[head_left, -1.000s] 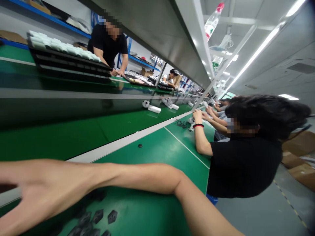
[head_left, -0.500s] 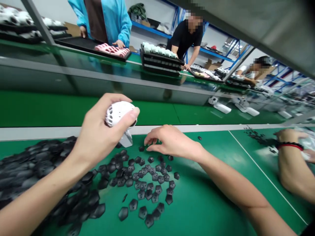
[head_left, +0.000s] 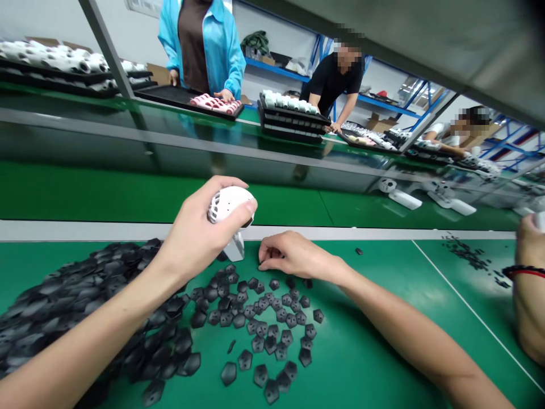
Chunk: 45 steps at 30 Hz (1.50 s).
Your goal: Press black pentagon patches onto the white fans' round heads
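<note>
Green tabletop bearing scattered black pentagons (plus a dense heap alongside)

White rounded part, dark lattice — black pentagons — green tabletop, white line.

At nine o'clock my left hand grips a white rounded part; at five my right hand curls low over the counter. Black pentagons lie scattered at six, a black heap at eight, and a blue-jacketed co-worker stands at eleven.
</note>
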Available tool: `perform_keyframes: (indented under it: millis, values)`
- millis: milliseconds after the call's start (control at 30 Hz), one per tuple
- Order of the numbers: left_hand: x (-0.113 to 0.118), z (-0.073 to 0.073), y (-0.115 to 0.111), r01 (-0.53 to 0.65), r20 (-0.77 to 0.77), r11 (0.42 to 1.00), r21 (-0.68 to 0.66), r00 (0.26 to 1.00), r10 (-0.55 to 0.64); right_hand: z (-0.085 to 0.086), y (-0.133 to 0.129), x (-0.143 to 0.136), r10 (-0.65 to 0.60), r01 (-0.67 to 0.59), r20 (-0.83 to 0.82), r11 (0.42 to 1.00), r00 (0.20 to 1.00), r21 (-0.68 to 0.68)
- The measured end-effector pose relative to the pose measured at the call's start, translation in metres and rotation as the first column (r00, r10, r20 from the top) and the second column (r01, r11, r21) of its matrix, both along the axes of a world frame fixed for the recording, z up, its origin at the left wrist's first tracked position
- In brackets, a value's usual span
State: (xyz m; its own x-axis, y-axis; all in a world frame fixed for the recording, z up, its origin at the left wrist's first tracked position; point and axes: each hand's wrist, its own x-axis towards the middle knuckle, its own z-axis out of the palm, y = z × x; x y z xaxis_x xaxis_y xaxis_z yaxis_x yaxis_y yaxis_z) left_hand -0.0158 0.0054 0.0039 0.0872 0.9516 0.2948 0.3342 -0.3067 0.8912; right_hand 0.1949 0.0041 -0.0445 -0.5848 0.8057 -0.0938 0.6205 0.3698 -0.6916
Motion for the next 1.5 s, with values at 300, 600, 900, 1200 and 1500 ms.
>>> perform_keyframes:
  millis: [300, 600, 900, 1200, 1500]
  values:
    - [-0.007, 0.000, 0.003, 0.012, 0.079, 0.994, -0.107, 0.997, -0.003, 0.004, 0.013, 0.012, -0.151, 0.060, -0.432, 0.974, 0.889, -0.217]
    - [-0.010, -0.006, 0.005, 0.092, 0.224, 0.990, -0.106, 0.972, -0.067, 0.034, -0.006, -0.001, -0.363, 0.093, -0.680, 0.912, 0.637, -0.399]
    - [-0.002, -0.018, -0.018, 0.076, 0.167, 0.962, 0.262, 0.978, -0.123, 0.052, -0.039, -0.028, -0.447, 0.123, -0.791, 0.890, 0.417, -0.438]
    - [-0.009, -0.011, -0.020, 0.108, -0.053, 0.691, 0.715, 0.993, -0.101, 0.052, -0.050, -0.035, -0.441, 0.030, -0.810, 0.884, 0.386, -0.466]
    - [-0.011, -0.014, -0.020, 0.211, -0.144, 0.552, 0.807, 0.976, -0.162, 0.048, -0.055, -0.038, -0.428, -0.028, -0.798, 0.875, 0.424, -0.484]
